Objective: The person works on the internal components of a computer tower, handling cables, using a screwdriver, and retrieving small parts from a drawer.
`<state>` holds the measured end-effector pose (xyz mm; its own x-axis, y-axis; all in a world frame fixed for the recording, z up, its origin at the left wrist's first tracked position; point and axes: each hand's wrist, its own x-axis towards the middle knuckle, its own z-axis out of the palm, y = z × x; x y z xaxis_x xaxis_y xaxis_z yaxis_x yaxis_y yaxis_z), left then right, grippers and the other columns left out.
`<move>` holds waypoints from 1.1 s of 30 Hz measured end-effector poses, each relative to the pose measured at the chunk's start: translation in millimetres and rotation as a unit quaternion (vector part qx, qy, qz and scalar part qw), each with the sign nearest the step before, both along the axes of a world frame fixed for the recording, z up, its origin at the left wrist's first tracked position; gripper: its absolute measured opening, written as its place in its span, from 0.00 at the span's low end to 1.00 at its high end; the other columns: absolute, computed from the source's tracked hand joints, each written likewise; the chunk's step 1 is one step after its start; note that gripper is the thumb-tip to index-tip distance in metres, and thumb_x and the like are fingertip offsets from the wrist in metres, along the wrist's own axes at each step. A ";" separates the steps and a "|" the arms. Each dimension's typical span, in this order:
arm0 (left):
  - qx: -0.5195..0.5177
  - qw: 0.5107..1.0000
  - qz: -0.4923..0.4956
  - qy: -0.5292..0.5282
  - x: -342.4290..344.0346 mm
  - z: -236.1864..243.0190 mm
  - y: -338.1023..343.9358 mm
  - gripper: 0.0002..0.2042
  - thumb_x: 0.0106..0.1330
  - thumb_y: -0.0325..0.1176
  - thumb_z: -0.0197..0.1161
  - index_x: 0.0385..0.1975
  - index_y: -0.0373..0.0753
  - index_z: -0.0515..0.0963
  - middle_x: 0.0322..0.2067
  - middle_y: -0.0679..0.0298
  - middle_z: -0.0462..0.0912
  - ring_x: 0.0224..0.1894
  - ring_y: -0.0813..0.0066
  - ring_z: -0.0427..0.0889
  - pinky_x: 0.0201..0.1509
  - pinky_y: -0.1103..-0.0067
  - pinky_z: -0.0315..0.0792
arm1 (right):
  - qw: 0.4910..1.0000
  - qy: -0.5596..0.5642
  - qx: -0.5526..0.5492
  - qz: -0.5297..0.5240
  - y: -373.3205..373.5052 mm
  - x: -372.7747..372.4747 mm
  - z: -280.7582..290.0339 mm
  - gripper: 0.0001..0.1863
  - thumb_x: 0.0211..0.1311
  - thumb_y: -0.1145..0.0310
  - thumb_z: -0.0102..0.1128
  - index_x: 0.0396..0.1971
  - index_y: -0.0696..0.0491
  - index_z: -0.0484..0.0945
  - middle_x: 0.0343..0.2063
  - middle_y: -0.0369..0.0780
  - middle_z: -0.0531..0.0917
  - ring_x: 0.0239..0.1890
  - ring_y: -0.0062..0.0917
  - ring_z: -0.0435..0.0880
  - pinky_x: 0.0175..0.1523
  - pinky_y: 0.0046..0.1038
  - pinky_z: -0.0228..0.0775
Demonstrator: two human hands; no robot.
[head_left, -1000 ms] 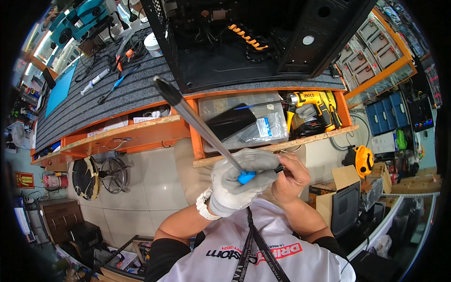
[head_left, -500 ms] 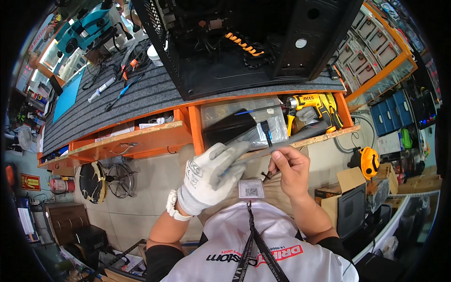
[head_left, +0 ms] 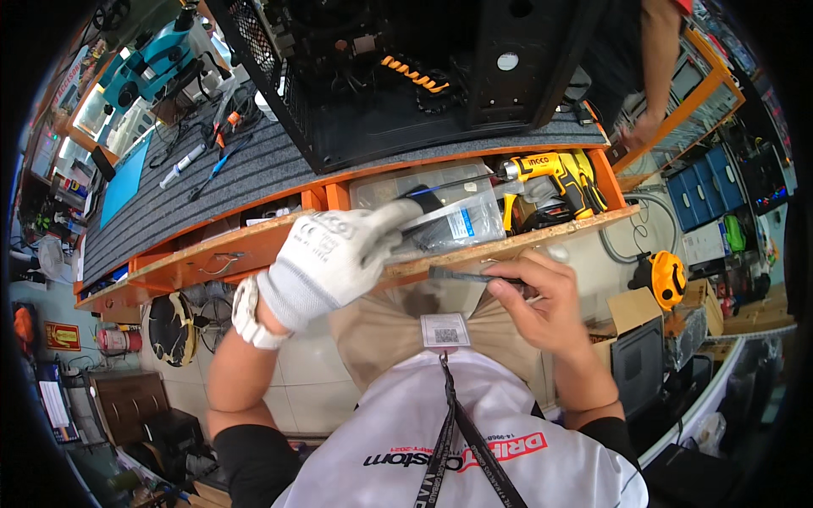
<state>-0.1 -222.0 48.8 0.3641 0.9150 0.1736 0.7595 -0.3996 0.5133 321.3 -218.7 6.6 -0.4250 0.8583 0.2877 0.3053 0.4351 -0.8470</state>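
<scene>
In my right hand (head_left: 542, 296), which is bare, I grip a small black brush (head_left: 461, 275) by its handle, with its flat dark head pointing left in front of the drawer. My left hand (head_left: 334, 254) wears a white glove with grey-coated fingers. Its fingertips are closed at the left end of a clear plastic bag (head_left: 460, 225) with a blue label, which stretches over the front of the open drawer (head_left: 508, 245). Part of the bag is hidden by the glove.
A yellow-and-black power drill (head_left: 550, 173) and a clear plastic box (head_left: 373, 193) lie in the drawer. An open black computer case (head_left: 381, 140) stands on the grey ribbed mat (head_left: 262, 161), beside a syringe (head_left: 182, 165). Another person's arm (head_left: 659, 68) reaches down at the upper right.
My left hand has moved up and left with the bag, now over the drawer. The brush, upright earlier, now lies level in my right hand, apart from the bag. Another person's arm has appeared.
</scene>
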 end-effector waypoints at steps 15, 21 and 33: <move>-0.071 0.982 -0.170 0.039 52.1 20.5 -24.8 0.10 0.76 0.40 0.70 0.43 0.39 0.87 0.40 0.55 0.91 0.42 0.49 0.92 0.47 0.63 0.85 | 0.952 0.006 -0.006 0.306 59.1 8.5 5.5 0.11 0.71 0.65 0.81 0.47 0.54 0.97 0.31 0.37 0.85 0.33 0.24 0.81 0.39 0.30 0.70; -0.150 0.980 -0.041 -0.121 55.1 30.2 -21.9 0.09 0.74 0.32 0.76 0.46 0.35 0.85 0.37 0.58 0.91 0.38 0.69 0.91 0.46 0.72 0.83 | 0.983 0.164 -0.078 -0.029 14.5 -8.2 -68.7 0.14 0.84 0.70 0.64 0.59 0.57 0.91 0.36 0.41 0.88 0.38 0.25 0.86 0.42 0.29 0.77; 0.008 0.991 0.037 -0.128 72.5 30.4 -3.6 0.12 0.78 0.35 0.71 0.56 0.41 0.85 0.43 0.53 0.93 0.46 0.52 0.94 0.49 0.66 0.85 | 0.979 0.004 -0.203 -0.005 -69.1 45.7 -34.7 0.17 0.90 0.63 0.57 0.50 0.60 0.90 0.27 0.44 0.88 0.32 0.25 0.86 0.42 0.33 0.77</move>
